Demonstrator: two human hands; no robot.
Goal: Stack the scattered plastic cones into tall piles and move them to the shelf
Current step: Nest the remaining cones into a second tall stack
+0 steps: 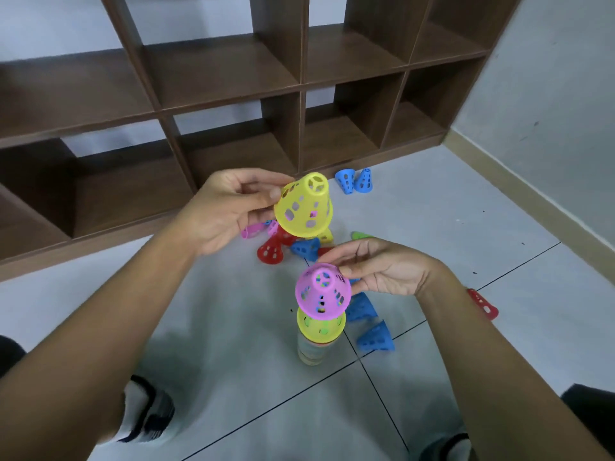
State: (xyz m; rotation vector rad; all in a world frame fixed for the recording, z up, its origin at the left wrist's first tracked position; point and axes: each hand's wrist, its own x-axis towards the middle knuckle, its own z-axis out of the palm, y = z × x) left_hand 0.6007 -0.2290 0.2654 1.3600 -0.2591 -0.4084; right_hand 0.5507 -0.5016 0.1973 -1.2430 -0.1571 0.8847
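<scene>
Head view, and we see the left hand [229,211] up over the floor, thumb and fingers pinching a yellow cone [304,207] by its side wall near the narrow top, cone tilted with its wide rim facing down toward us. Right hand [386,271] lower and nearer, fingertips pinching the top of a pink cone [322,291], which sits as the top piece of a pile [317,322] standing upright on the tiled floor [233,344]; under the pink one we see a yellow-green cone, lower ones blurred so we cannot tell their colours. The yellow cone is apart from the pile, above and beyond it.

Scattered cones lie beyond the pile: a red cone [269,252], a blue cone [307,248], a pink one [253,231] on its side partly hidden behind the left hand, a green one [361,235] just showing past the right fingers. Two more blue cones [371,322] lie just right of the pile, another red cone [482,303] behind the right wrist. A pair of blue cones [353,181] stands near the foot of the shelf [233,94], a dark wooden cubby unit against the wall, well apart from the pile. Our feet in white socks [146,414] with dark stripes show at the bottom edge
</scene>
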